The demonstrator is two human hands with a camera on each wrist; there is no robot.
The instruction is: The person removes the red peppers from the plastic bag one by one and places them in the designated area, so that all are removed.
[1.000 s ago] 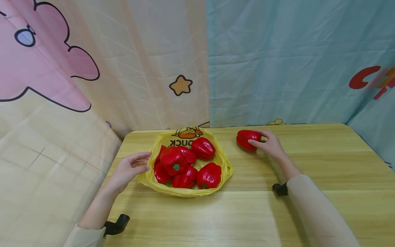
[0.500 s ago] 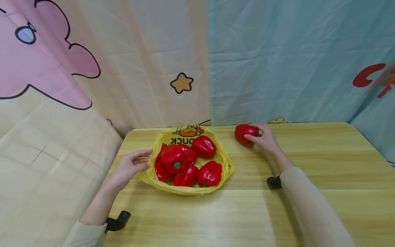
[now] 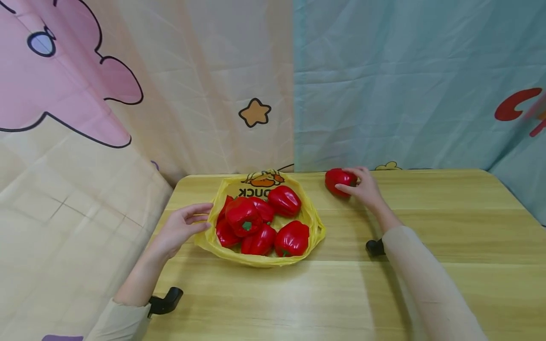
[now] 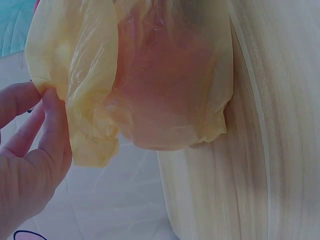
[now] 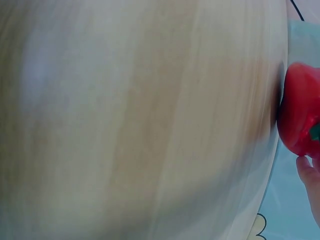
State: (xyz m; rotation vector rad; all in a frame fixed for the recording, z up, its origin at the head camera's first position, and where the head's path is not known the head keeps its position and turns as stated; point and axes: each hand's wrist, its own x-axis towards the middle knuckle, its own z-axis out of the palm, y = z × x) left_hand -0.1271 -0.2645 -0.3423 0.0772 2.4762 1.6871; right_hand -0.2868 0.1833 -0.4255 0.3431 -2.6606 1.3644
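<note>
A yellow plastic bag [image 3: 316, 220] stands on the table with its mouth spread wide, a duck print on its far inner wall. Inside lie several red bell peppers, one [image 3: 244, 215] with its green stem toward me. My left hand [image 3: 179, 229] pinches the bag's left rim between thumb and fingers, plainly seen in the left wrist view, where the bag [image 4: 95, 60] hangs in folds. Off to the right, my right hand [image 3: 362, 187] grips another red bell pepper [image 3: 337, 181] near the table's far edge. In the right wrist view this pepper [image 5: 298, 107] is partly cut off.
The wooden table [image 3: 448, 213] ends at a printed curtain [image 3: 362, 85] along the back. More of the curtain hangs close on the left side, beside the left arm. Black camera mounts [image 3: 166, 301] stick out from both wrists.
My right hand has shifted the bell pepper slightly back toward the far edge and a little toward the bag. My left hand stays at the bag's rim. The head view has turned slightly.
</note>
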